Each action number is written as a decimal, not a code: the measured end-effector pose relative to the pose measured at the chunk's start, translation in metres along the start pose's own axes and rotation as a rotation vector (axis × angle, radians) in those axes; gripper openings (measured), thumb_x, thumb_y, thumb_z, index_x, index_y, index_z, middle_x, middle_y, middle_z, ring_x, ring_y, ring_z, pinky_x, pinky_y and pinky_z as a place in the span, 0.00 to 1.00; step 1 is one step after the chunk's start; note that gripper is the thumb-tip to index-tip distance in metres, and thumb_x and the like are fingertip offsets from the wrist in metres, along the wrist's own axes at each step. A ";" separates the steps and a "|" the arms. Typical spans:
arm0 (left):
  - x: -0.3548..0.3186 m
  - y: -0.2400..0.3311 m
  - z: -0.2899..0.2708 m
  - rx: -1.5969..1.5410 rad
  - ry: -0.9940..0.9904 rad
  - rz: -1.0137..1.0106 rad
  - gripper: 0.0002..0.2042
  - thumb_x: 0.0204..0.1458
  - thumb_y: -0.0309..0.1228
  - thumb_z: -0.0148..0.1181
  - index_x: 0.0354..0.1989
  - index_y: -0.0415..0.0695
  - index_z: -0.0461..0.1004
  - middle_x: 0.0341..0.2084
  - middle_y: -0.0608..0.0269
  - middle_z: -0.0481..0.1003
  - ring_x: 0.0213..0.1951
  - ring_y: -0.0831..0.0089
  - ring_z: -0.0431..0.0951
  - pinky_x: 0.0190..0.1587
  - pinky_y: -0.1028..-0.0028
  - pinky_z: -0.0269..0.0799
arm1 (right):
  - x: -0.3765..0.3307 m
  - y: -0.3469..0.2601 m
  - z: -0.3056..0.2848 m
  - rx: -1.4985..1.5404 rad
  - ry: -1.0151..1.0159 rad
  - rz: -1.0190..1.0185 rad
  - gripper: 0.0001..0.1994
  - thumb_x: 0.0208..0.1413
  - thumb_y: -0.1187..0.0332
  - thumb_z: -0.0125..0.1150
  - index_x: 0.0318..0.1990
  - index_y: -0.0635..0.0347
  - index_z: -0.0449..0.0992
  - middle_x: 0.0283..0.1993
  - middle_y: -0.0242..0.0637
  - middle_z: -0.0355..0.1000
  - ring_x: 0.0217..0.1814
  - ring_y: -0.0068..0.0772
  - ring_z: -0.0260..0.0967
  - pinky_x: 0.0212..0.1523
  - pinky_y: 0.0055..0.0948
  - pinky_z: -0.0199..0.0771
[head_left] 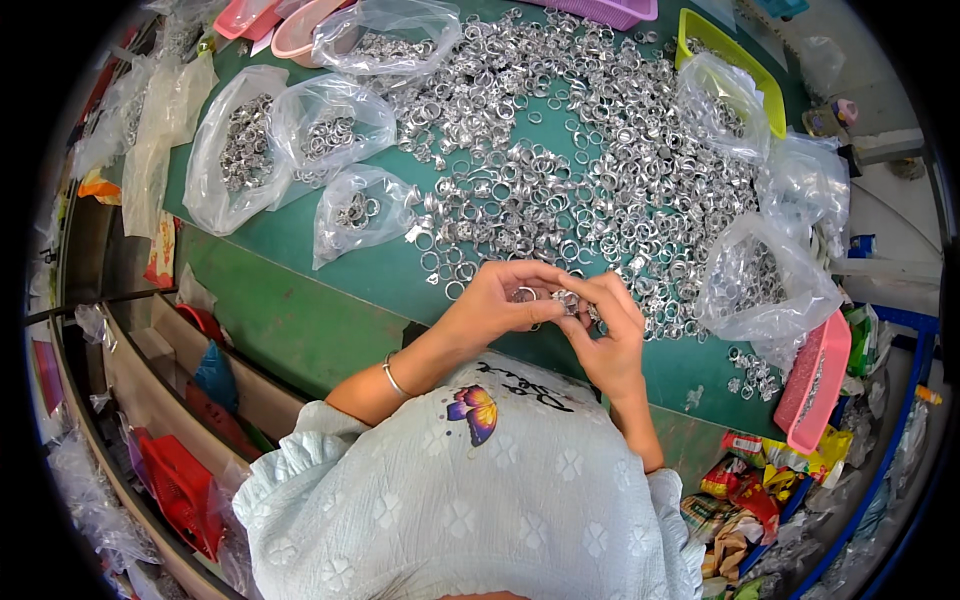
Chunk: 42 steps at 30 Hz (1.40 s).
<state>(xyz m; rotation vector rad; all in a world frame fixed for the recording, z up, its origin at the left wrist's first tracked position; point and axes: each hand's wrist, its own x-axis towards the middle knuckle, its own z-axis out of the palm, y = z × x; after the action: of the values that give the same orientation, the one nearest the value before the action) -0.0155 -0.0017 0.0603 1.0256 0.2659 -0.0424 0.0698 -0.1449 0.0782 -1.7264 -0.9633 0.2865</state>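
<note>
While I watch from the head view, the green tabletop (300, 330) fills most of what I see, its near edge running just ahead of the person's pale patterned top; across its middle and far half spreads a wide heap of loose silver rings (560, 160), thick near the far side and thinning toward the hands; around that heap lie clear plastic bags holding more rings: a long one at the left (232, 150), a rounder one beside it (335, 125), a smaller one nearer the person (360, 212), one at the far edge (385, 38), and three down the right side, the nearest of them (765, 285) bulging beside a pink tray (822, 385) that hangs at the tabletop's right edge; a yellow-green tray (735, 60) stands at the far right, and pink trays (275, 25) at the far left; below the right edge I see a jumble of coloured snack wrappers (745, 495).

Both hands meet just above the near edge of the tabletop, at the thin fringe of the heap; the left hand (495, 300) has its fingers curled, pinching a silver ring (526, 293) between thumb and fingertips; the right hand (610, 335) is likewise curled, its fingertips closed on a small cluster of rings (572, 300) right beside the first; the two hands touch or nearly touch at the fingertips; a thin silver bangle (393, 378) sits on the left wrist.
</note>
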 end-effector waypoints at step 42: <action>-0.003 -0.008 -0.022 0.396 0.181 0.183 0.15 0.45 0.20 0.59 0.43 0.39 0.73 0.33 0.65 0.76 0.32 0.85 0.70 0.36 0.84 0.65 | 0.004 0.039 -0.053 -0.269 0.171 0.255 0.04 0.50 0.76 0.57 0.33 0.66 0.70 0.21 0.30 0.61 0.20 0.20 0.57 0.22 0.23 0.59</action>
<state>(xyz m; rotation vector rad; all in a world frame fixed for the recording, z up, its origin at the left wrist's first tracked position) -0.0242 0.0127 0.0435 1.4473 0.3356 0.1704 0.1224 -0.1822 0.0654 -2.0883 -0.6790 0.1748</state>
